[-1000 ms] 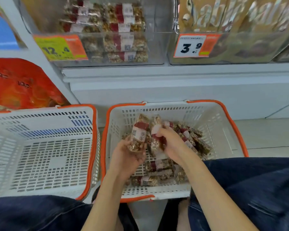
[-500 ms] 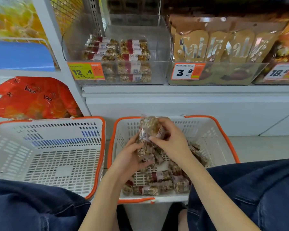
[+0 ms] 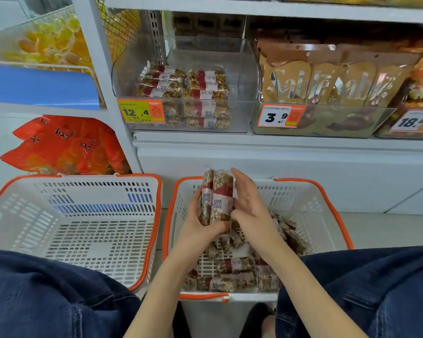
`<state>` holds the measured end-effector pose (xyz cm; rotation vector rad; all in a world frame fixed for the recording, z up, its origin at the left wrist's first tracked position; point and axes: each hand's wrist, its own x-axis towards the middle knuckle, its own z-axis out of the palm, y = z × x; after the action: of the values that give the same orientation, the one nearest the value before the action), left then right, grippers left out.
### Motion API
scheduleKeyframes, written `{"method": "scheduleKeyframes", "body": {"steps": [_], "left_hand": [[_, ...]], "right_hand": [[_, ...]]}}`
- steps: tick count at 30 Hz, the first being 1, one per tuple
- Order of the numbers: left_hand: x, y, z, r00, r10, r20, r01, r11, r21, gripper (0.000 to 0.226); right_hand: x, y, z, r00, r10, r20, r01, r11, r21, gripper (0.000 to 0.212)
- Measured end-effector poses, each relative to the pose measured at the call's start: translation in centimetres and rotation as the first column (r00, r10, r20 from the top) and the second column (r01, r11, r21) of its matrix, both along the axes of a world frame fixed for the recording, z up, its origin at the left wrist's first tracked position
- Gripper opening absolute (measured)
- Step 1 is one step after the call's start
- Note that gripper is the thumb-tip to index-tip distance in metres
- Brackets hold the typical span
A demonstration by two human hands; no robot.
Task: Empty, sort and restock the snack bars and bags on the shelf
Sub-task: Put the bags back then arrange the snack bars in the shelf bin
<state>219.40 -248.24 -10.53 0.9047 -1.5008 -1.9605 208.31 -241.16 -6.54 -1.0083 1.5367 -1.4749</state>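
My left hand (image 3: 197,225) grips a small upright stack of nut bars (image 3: 216,198) from below, above the right basket (image 3: 327,203). My right hand (image 3: 250,206) presses flat against the stack's right side with straight fingers. Several more nut bars (image 3: 232,267) lie loose on the right basket's floor. A clear shelf bin (image 3: 244,76) above holds stacked nut bars (image 3: 195,91) in its left part, behind a yellow 12.4 price tag (image 3: 141,114).
A second white basket with an orange rim (image 3: 83,191) stands at the left with nothing in it. Brown Sablé bags (image 3: 327,84) fill the bin to the right. Red snack bags (image 3: 64,145) lie on the lower left shelf. My denim-clad knees frame both baskets.
Both hands lifted the gathered bars up out of the basket and squared them into an upright stack. The camera tilted up, showing more of the shelf.
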Motion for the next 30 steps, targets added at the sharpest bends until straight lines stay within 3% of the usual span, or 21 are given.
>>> {"method": "scheduleKeyframes", "body": {"steps": [2,5,9,16,23,25,27,30], "left_hand": [[-0.3,0.4,-0.2,0.996,0.076,0.055,-0.067,0.987,-0.146,0.088],[-0.8,1.6,-0.7,0.995,0.058,0.079,-0.034,0.961,-0.273,0.096],[-1.1,2.6,-1.2,0.990,0.091,0.107,-0.041,0.916,-0.399,0.105],[-1.2,3.3,-1.2,0.962,0.260,0.078,-0.197,0.866,-0.459,0.095],[-1.3,3.7,-1.6,0.973,0.189,0.133,-0.091,0.843,-0.529,0.084],[-0.9,3.6,-0.7,0.979,0.149,0.138,-0.068,0.881,-0.469,0.070],[-0.7,3.2,0.9,0.983,0.143,0.118,-0.098,0.941,-0.324,0.057],[-1.2,2.7,2.3,0.964,0.230,0.133,-0.192,0.949,-0.249,0.077]], "right_hand": [[0.3,-0.1,-0.1,0.995,-0.101,0.025,0.099,0.992,0.077,0.056],[0.4,0.1,-1.2,0.975,-0.218,0.052,0.212,0.972,0.096,0.047],[0.2,0.6,-1.8,0.963,-0.256,0.085,0.251,0.966,0.064,0.054],[-0.2,0.2,-2.1,0.965,-0.219,0.145,0.210,0.975,0.075,0.034],[-0.3,0.2,-2.6,0.951,-0.261,0.167,0.243,0.962,0.123,0.030],[-0.8,0.3,-2.6,0.955,-0.294,0.038,0.286,0.948,0.137,0.027],[-1.1,0.2,-2.6,0.943,-0.242,-0.227,0.282,0.946,0.162,0.022],[-0.2,-0.2,-2.4,0.876,-0.078,-0.475,0.195,0.960,0.203,0.020]]}}
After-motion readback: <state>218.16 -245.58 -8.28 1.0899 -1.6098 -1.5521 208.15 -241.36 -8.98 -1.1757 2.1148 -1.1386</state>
